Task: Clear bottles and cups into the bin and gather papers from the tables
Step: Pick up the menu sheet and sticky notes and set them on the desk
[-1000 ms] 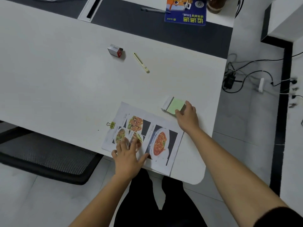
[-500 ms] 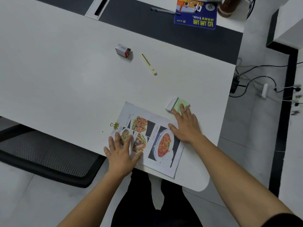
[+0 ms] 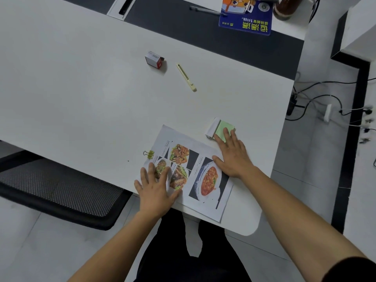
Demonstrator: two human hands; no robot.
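Both hands lie flat, fingers spread, gripping nothing: the left hand presses the food-photo paper at the white table's near edge, the right hand its far corner, fingertips on a green notepad at one o'clock. At eleven o'clock, well apart, sits a small box, contents hidden.

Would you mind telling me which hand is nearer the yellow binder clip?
Left. The left hand lies flat just below the binder clip; the right hand rests across the sheet, on its far side.
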